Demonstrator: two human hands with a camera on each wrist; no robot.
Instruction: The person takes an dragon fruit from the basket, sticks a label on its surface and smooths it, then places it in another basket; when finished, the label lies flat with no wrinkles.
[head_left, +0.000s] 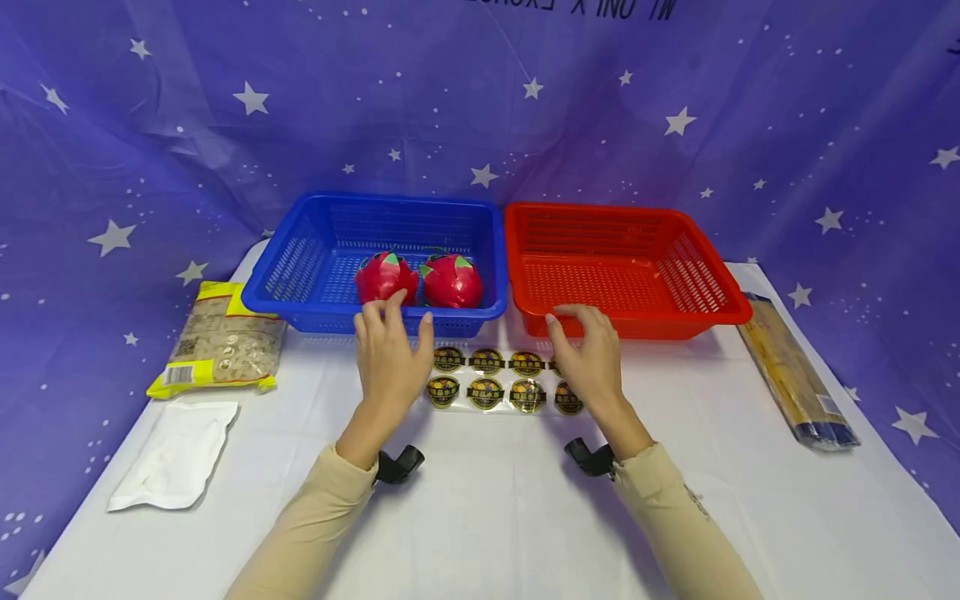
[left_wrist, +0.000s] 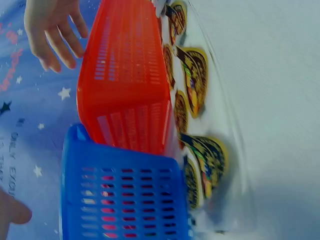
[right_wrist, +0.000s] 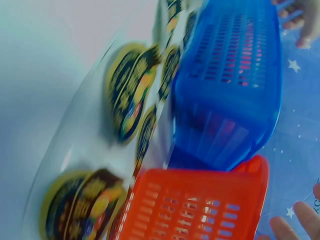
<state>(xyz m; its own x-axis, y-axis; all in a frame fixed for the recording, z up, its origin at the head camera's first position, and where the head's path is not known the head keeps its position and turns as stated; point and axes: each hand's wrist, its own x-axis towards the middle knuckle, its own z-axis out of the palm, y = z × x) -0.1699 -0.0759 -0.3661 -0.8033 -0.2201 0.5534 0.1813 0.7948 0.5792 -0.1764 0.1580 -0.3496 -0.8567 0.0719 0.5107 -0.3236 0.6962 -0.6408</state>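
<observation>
My left hand [head_left: 392, 358] hovers by the front rim of the blue basket [head_left: 315, 312], fingers spread and loosely bent, holding nothing. Two dragon fruits [head_left: 386, 279] with green-tipped scales lie inside that basket. Over the near left corner of the red basket [head_left: 637, 321] is my right hand [head_left: 592, 354], its thumb and fingers apart and nothing in its grasp. Between the hands, in front of both baskets, a clear sheet of round black-and-gold stickers [head_left: 486, 392] lies flat; the right hand covers part of it. In the left wrist view, the right hand [left_wrist: 55, 32] shows beyond the red basket.
At the left sits a yellow-edged food bag [head_left: 225, 342], with a white pouch [head_left: 176, 454] nearer me. A long clear-and-blue package [head_left: 795, 375] lies along the right side of the white tablecloth [head_left: 495, 517]. A purple starry curtain [head_left: 420, 100] hangs close behind the baskets.
</observation>
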